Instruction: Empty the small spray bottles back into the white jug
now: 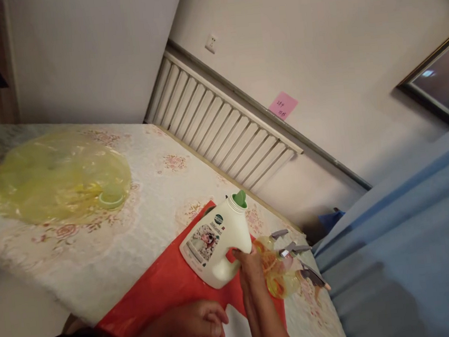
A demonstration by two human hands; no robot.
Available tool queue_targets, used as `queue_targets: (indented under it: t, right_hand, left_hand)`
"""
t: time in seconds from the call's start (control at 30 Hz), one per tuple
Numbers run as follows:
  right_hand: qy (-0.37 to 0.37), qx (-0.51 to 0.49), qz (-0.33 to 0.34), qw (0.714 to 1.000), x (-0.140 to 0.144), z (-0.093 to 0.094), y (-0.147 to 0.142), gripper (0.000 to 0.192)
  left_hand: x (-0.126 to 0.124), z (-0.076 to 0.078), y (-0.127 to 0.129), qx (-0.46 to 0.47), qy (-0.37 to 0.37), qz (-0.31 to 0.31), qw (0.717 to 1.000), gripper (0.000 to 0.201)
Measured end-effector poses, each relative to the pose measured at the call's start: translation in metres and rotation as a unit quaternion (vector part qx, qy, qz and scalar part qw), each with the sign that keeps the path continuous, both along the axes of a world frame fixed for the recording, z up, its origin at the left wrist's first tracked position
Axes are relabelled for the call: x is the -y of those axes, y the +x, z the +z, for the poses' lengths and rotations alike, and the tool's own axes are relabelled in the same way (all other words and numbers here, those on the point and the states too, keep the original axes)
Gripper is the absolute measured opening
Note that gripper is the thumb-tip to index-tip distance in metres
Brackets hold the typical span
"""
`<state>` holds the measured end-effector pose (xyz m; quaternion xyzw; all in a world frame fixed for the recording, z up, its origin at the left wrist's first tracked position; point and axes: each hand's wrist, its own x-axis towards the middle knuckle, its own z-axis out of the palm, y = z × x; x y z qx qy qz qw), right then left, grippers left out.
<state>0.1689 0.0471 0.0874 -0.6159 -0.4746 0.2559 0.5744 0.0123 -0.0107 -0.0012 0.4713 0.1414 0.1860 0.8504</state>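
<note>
A pale cream detergent jug (204, 244) with a picture label and an uncapped green spout stands tilted in the view, over red plastic (152, 286). My right hand (252, 266) is closed around the jug's handle. Lower down, my left hand (203, 321) hovers at the red plastic, apart from the jug. Its fingers are loosely curled and a little apart, with nothing visible in them. Between my forearms lies a plain white surface (234, 334), partly hidden. Several clear yellowish bottles with grey trigger tops (281, 282) are just right of my right hand.
A translucent yellow plastic bag (54, 174) lies on the flowered tablecloth (150, 186) at left, with a pale green ring (110, 199) at it. Behind the table are a white radiator (215, 116) and a wall. A blue curtain (413, 235) hangs at right.
</note>
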Motion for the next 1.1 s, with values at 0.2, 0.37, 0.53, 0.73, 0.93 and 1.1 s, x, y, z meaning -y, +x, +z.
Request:
queue_targets:
  t: [0.2, 0.37, 0.53, 0.73, 0.93, 1.1]
  right_hand:
    - [0.008, -0.067, -0.01, 0.998, 0.002, 0.017, 0.001, 0.025]
    - [0.015, -0.076, -0.019, 0.997, 0.011, 0.035, 0.002, 0.04]
    - [-0.011, -0.052, 0.003, 0.999, 0.032, 0.03, -0.011, 0.049]
    - [-0.054, -0.026, 0.044, 0.997, 0.055, 0.004, -0.026, 0.04]
    - [-0.109, -0.093, 0.219, 0.965, 0.063, 0.023, 0.0, 0.062]
    - [-0.086, -0.128, 0.178, 0.972, 0.022, 0.033, 0.039, 0.066]
  left_hand:
    - [-0.001, -0.007, 0.002, 0.014, 0.003, -0.003, 1.0, 0.037]
    - [0.002, -0.007, 0.005, 0.004, 0.0, 0.0, 1.0, 0.037]
    - [0.005, -0.008, 0.004, 0.004, -0.002, -0.002, 1.0, 0.034]
    - [0.006, -0.007, 0.005, -0.009, -0.008, -0.012, 1.0, 0.038]
    - [0.005, 0.007, 0.004, -0.029, -0.001, -0.015, 0.999, 0.036]
    - [0.006, 0.012, 0.007, -0.094, 0.018, 0.011, 0.995, 0.029]
